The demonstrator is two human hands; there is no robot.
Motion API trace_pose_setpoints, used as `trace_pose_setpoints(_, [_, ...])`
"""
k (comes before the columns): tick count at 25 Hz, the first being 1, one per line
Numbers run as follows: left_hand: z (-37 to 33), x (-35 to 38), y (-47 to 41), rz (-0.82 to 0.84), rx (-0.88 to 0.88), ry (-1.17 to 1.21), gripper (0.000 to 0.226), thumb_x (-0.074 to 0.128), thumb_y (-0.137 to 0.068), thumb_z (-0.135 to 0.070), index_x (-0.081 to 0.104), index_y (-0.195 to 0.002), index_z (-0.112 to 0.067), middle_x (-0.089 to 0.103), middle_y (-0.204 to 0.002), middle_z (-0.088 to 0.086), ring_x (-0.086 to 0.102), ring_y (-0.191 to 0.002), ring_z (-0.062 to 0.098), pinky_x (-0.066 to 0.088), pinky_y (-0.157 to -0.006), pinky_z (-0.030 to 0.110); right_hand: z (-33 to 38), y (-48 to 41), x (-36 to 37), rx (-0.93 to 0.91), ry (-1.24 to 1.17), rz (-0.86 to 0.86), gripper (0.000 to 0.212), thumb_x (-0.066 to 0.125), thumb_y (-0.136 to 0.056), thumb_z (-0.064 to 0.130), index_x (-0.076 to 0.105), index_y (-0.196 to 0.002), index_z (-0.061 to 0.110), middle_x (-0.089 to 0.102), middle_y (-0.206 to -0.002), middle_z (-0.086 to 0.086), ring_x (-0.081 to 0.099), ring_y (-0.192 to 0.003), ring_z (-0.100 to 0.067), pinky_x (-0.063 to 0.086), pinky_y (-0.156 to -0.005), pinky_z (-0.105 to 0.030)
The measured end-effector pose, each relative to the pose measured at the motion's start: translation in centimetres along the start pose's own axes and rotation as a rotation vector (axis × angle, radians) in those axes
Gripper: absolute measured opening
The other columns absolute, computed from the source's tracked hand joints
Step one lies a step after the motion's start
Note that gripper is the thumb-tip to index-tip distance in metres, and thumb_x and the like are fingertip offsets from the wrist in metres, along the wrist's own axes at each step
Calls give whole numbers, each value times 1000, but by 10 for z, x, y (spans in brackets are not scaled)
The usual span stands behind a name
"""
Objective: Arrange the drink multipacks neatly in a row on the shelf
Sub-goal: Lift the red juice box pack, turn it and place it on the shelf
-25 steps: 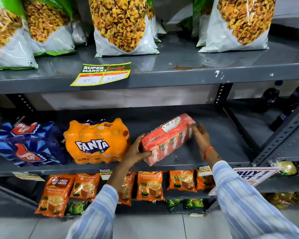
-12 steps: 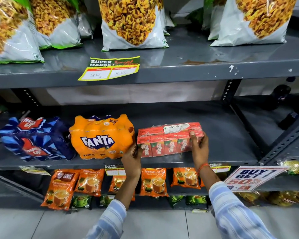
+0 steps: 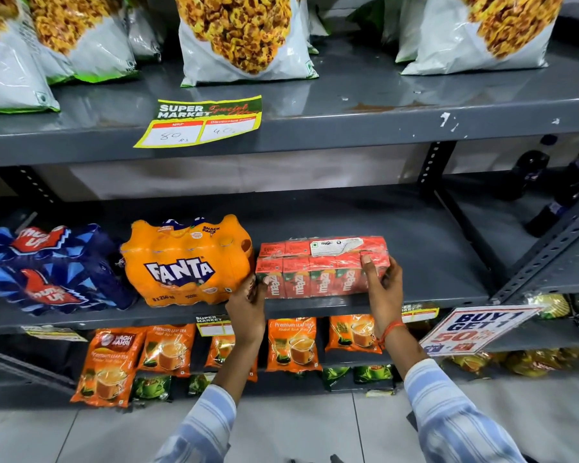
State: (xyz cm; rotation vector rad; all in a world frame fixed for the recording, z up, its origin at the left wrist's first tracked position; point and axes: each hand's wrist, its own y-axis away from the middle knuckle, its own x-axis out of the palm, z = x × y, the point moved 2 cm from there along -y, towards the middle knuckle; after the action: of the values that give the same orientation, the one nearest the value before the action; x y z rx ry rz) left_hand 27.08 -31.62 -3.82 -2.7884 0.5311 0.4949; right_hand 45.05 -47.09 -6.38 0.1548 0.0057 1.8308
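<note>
Grey metal shelf (image 3: 398, 228) bearing, left to right, Thums Up pack (image 3: 47, 269), Fanta pack (image 3: 184, 262), Maaza carton pack (image 3: 321, 267).

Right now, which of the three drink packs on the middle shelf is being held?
The red Maaza carton pack, rightmost in the row. The left hand and right hand grip its ends; the others sit untouched.

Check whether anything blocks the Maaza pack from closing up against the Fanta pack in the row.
Only the person's own left hand: its fingers are wedged at the front between the Maaza pack and the Fanta pack. No other item sits in the gap. The right hand grips the Maaza pack's far end.
</note>
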Motion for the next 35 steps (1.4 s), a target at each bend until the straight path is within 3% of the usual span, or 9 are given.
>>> trace_pose_setpoints(5, [2,0,-1,19,-2,-43,25,62,-87,-10,67,-109,3,71,-111,20,66,-100,32,53,-85,41,-2,-1,-3,32,47,19,53,64,-83,41,48,-126,16,57,-130,-8,58,-111,-18,44,-69,-11])
trace_pose_setpoints(11, [-7,17,14,85,40,-46,29,63,-86,-10,66,-113,0,72,-110,16,66,-95,18,53,-74,29,4,-17,-30,10,76,9,38,61,-86,39,53,-115,17,62,-119,-7,60,-104,-18,44,-71,-15])
trace_pose_setpoints(14, [-16,35,18,146,40,-59,30,61,-88,-14,65,-115,-2,72,-110,13,68,-95,20,55,-75,28,11,-27,-51,10,87,9,27,62,-84,40,54,-103,22,64,-106,-2,61,-91,-7,43,-67,-9])
trace_pose_setpoints(16, [-23,47,23,171,67,-82,29,60,-89,-15,65,-116,-5,73,-109,12,69,-93,19,56,-75,28,16,-34,-65,13,87,-5,23,62,-84,41,55,-100,26,63,-103,1,59,-88,-1,43,-69,-13])
trace_pose_setpoints(21, [-37,75,35,229,72,-118,33,58,-91,-15,61,-122,-5,72,-110,14,70,-92,24,59,-77,44,23,-46,-95,13,96,-56,26,60,-86,40,55,-106,23,63,-104,1,58,-89,-3,43,-73,-20])
trace_pose_setpoints(35, [-46,91,43,216,71,-117,29,57,-91,-11,64,-118,-4,75,-102,13,70,-84,22,56,-69,32,23,-48,-118,-21,95,-68,30,59,-86,42,55,-108,21,63,-112,-7,59,-99,-18,43,-77,-25])
